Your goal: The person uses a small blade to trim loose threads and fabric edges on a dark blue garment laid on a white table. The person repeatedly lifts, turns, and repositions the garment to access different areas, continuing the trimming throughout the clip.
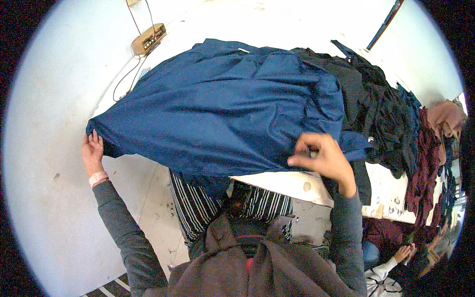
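A large piece of dark blue cloth (pixel 213 104) lies spread and creased over the white table, with part of it hanging over the near edge onto my lap. My left hand (pixel 92 148) grips its far left corner, which is drawn out beyond the table. Over the cloth's near right part is my right hand (pixel 324 158), slightly blurred. Its fingers are curled, a gap shows between them and the thumb, and I see nothing held there.
Black garments (pixel 366 94) are heaped right of the blue cloth, with maroon cloth (pixel 423 163) beyond them. A brown box with wires (pixel 149 39) sits at the back left. Another person's hand (pixel 403 253) shows at the lower right. The white table's edge (pixel 282 185) is near me.
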### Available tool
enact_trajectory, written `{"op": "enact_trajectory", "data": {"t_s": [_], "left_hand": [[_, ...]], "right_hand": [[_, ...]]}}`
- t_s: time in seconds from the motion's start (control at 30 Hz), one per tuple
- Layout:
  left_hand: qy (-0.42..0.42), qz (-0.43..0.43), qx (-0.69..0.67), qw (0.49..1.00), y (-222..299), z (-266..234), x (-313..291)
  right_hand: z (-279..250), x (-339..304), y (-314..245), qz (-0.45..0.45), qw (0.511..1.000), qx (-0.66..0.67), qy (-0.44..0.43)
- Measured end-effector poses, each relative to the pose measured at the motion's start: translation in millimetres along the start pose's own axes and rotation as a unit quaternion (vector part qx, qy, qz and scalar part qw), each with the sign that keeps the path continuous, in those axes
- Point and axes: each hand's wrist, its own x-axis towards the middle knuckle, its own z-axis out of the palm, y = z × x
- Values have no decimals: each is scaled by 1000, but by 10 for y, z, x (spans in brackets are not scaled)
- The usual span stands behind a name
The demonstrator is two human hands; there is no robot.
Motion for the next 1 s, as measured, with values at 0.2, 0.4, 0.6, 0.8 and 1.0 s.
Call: {"op": "enact_trajectory", "data": {"t_s": [0.2, 0.4, 0.6, 0.8, 1.0], "left_hand": [[-47, 85, 333, 938, -75, 181, -698], [-225, 378, 546, 713, -936, 701, -2556], [-338, 66, 503, 793, -1599, 534, -3955], [-315, -49, 447, 836, -1892, 604, -3985], [-343, -145, 429, 823, -1844, 402, -3959]], "right_hand": [[453, -567, 299, -8, 984, -163, 68], [828, -705, 456, 7, 974, -113, 196], [1014, -653, 486, 2, 967, -95, 237], [980, -671, 467, 13, 971, -105, 214], [1006, -686, 445, 9, 968, -112, 225]]}}
